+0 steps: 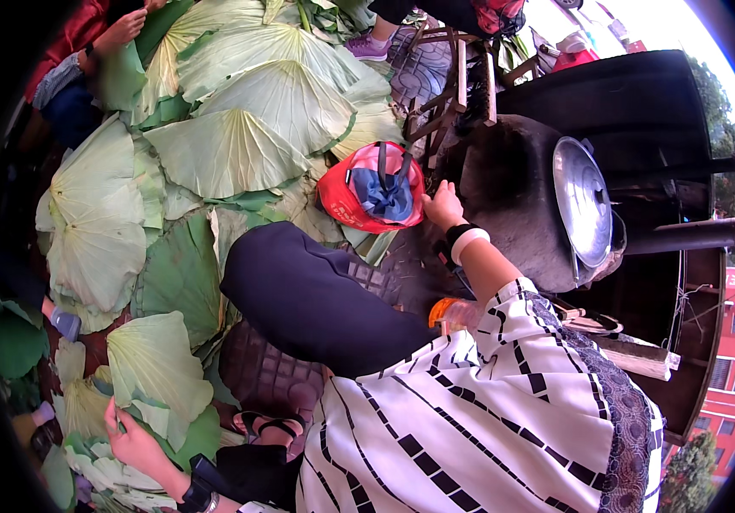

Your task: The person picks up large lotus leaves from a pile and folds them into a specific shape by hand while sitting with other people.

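Note:
My left hand [131,437] is at the lower left, a dark watch on its wrist. Its thumb and fingers meet the lower edge of a pale green lotus leaf [159,369], which rises over other leaves. My right hand [443,206], with a black and a white band on the wrist, is beside the rim of a red bag [346,199]. Its fingers are spread and nothing shows in them; whether they touch the bag is unclear. Blue cloth [385,194] fills the bag, and large lotus leaves [277,96] lie overlapped beyond it.
To the right is a dark, rounded stove [508,192] bearing a metal lid [582,202]. Wooden stool frames [447,96] stand beyond it. An orange-capped plastic container [454,314] is under my right arm. Another person's hand [125,27] and a purple shoe [367,48] appear at the top.

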{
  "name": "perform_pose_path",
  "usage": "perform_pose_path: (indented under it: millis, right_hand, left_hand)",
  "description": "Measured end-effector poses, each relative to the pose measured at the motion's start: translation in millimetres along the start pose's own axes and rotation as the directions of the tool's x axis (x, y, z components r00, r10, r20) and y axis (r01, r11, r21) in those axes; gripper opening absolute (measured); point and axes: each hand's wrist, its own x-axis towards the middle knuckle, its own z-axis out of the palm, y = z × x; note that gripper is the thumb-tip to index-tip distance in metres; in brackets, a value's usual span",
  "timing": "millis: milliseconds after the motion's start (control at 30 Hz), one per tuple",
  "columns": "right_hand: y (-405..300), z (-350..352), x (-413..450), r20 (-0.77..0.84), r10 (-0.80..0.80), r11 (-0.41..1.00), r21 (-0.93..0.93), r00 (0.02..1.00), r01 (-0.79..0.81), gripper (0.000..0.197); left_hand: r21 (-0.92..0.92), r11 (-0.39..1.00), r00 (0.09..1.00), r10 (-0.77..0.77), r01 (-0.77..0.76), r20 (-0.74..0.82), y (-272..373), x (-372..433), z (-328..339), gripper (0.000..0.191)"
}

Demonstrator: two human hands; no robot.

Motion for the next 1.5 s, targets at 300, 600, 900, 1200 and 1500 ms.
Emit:
perform_pose_path:
  millis: [300,600,900,1200,1500]
  right_hand:
    - [11,-46,10,-0.303,0.226,0.971,0.146,0.926,-0.189,0.084]
    - [25,-45,50,-0.218,0.442,0.879,0.301,0.870,-0.371,0.075]
    - [-125,-58,97,-0.183,-0.329,0.797,0.473,0.926,0.376,0.038]
    - [-398,-169,-220,-0.162,-0.980,0.012,0.541,0.118,0.841,0.031]
    - [-406,-108,-396,0.264,-0.904,-0.245,0.328,-0.337,0.912,0.102]
  left_hand:
    - [-0.016,1.000,1.000,0.027,-0.027,0.009,0,0,-1,0.024]
    - [-0.056,0.998,0.999,-0.006,0.004,-0.042,-3,-9,1,0.021]
    - [-0.136,0.991,0.972,-0.023,-0.009,-0.232,40,7,2,0.015]
    - [-0.145,0.987,0.932,-0.110,0.063,-0.345,26,-14,-1,0.007]
    - [-0.382,0.921,0.945,-0.191,0.079,-0.266,38,-21,-6,0.010]
